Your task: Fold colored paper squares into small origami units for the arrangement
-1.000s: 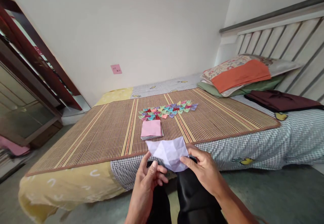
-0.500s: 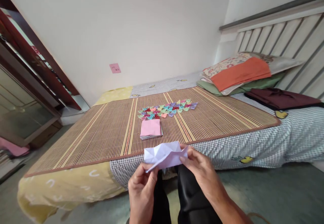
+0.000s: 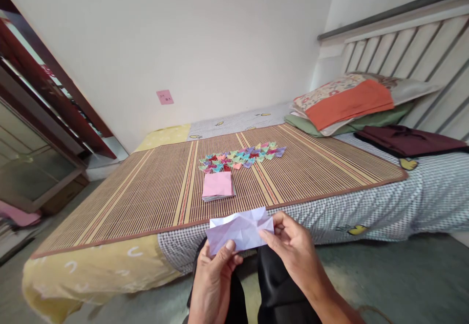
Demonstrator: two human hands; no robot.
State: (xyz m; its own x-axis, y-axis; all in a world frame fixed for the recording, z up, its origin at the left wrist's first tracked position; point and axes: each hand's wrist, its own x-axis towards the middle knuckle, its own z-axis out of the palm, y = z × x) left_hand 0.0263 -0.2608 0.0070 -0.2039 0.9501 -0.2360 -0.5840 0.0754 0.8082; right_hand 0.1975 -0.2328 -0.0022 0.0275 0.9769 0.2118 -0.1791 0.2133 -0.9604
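Lilac paper [image 3: 240, 231] between left hand [image 3: 215, 276], right hand [image 3: 295, 245]; both gripping.

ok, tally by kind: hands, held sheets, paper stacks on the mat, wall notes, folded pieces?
Left hand and right hand: 2
Lavender sheet, held: 1
Paper stack: 1
Wall note: 1
Folded pieces: too crowded to count
Total, without those: 5

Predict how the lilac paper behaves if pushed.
The lilac paper probably bends first along its visible creases. It looks thin, so likely light. Pushed mid-span, it may buckle: left hand and right hand hold its ends.
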